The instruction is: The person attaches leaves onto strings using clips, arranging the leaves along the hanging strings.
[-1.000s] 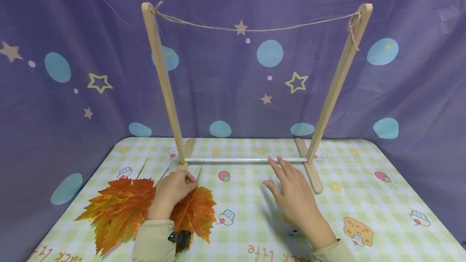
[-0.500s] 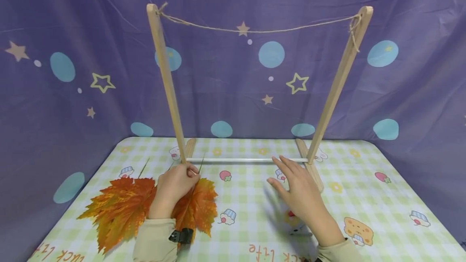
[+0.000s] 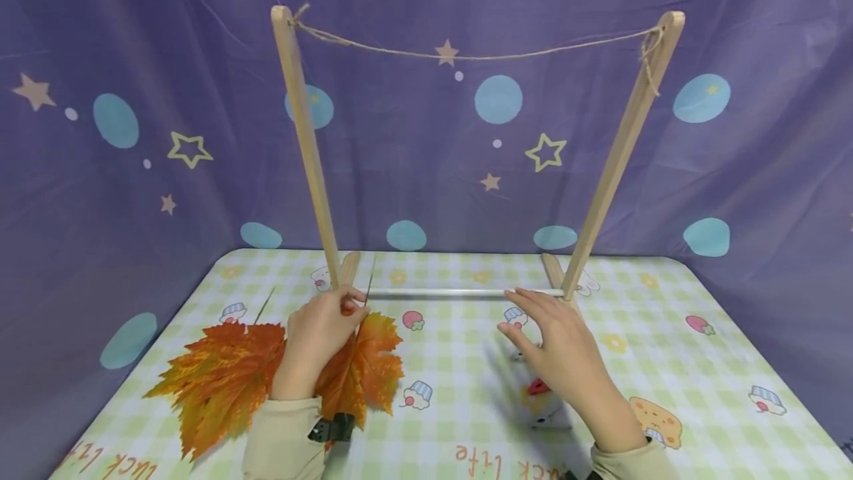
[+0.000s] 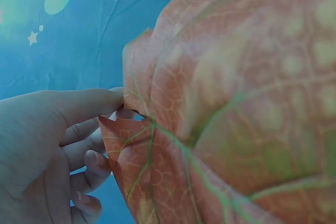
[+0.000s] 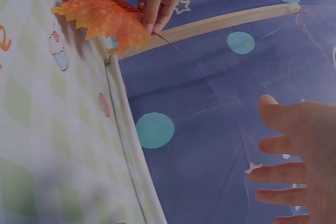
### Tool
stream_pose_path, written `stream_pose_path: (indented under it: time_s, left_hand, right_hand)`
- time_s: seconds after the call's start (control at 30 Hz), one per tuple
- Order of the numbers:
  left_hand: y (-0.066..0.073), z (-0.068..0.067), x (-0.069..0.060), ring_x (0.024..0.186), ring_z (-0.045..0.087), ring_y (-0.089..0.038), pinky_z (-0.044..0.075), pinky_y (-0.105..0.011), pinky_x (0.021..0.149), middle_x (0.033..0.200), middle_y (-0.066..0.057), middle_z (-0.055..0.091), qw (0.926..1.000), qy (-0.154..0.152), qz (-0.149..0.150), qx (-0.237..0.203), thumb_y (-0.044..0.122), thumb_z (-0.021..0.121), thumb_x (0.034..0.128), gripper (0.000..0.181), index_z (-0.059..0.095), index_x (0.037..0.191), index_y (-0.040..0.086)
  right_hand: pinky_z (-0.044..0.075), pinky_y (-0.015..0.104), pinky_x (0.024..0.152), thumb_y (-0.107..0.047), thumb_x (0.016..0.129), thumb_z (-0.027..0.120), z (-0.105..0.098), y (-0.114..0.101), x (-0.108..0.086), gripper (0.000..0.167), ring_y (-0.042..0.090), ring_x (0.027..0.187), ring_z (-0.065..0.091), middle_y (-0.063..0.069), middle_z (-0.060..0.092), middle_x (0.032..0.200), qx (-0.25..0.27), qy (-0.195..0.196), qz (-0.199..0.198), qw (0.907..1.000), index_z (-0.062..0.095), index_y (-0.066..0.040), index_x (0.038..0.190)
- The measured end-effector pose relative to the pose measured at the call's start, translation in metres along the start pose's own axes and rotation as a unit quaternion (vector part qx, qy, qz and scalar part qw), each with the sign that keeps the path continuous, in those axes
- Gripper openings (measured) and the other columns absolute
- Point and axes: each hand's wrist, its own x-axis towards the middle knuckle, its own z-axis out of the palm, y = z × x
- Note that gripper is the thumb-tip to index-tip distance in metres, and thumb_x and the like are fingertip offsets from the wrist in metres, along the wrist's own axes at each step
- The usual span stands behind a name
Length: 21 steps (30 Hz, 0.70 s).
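Left hand (image 3: pixel 323 328): drawn into a pinch at the base of a leaf, where blade meets stem.
Held leaf (image 3: pixel 373 369): under and to the right of the left hand, orange-red, blade sloping back toward the wrist.
Stem (image 3: pixel 371 280): poking out past the left fingertips, thin and likely bendy; best pinched low and firmly, to avoid twisting.
Blade handling: probably floppy; better lifted a little before any move sideways, to spare the edges from dragging.
Leaf pile (image 3: pixel 226 376): just left of the left hand, overlapping; count hard to tell; worth lifting clear of, in case of snagging.
Right hand (image 3: pixel 563 350): apart from the left, fingers extended and spread, gripping nothing; handy for steadying the leaf if needed.
Rod (image 3: pixel 440 292): pale, low, just beyond both hands, crossing between; likely to catch the blade if carried too low.
Left post (image 3: pixel 306 132): rising just beyond the left hand; close enough to bump.
Right post (image 3: pixel 616 161): rising beyond the right hand, twin to the other.
Twine (image 3: pixel 466 58): well above both hands, tied post to post, sagging slightly.
Curtain (image 3: pixel 400 176): behind everything, farthest from the hands, purple with stars.
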Motion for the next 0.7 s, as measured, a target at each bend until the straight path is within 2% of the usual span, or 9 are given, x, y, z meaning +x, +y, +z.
stream_pose_path:
  time_s: [0.17,0.47,0.7]
  left_hand:
    - [0.004,-0.004,0.001,0.080,0.067,-0.020,0.047,-0.039,0.062,0.093,0.006,0.073,0.9996,0.020,-0.001,-0.020,0.032,0.072,0.0919,0.017,0.074,0.106,0.022]
    - [0.004,-0.005,-0.002,0.066,0.062,-0.017,0.044,-0.034,0.054,0.089,0.005,0.073,0.9971,0.073,0.003,-0.018,0.032,0.073,0.0911,0.020,0.074,0.109,0.023]
    - [0.007,-0.006,-0.002,0.060,0.058,-0.014,0.041,-0.032,0.050,0.091,0.004,0.073,0.9968,0.079,0.003,-0.013,0.032,0.072,0.0917,0.020,0.073,0.110,0.023]
  right_hand:
    - [0.039,0.056,0.102,-0.035,0.092,0.072,-0.008,0.000,0.000,0.047,0.034,0.123,0.056,0.010,0.061,0.134,0.007,0.009,0.005,0.9999,0.064,-0.014,0.133]
    - [0.047,0.055,0.094,-0.031,0.087,0.077,-0.016,0.002,-0.015,0.044,0.030,0.115,0.062,0.005,0.066,0.127,-0.003,0.026,-0.020,0.9995,0.068,-0.013,0.126]
    - [0.054,0.047,0.084,-0.023,0.083,0.082,-0.018,0.006,-0.028,0.045,0.024,0.113,0.064,0.000,0.066,0.126,0.035,0.032,-0.036,0.9982,0.068,-0.018,0.126]
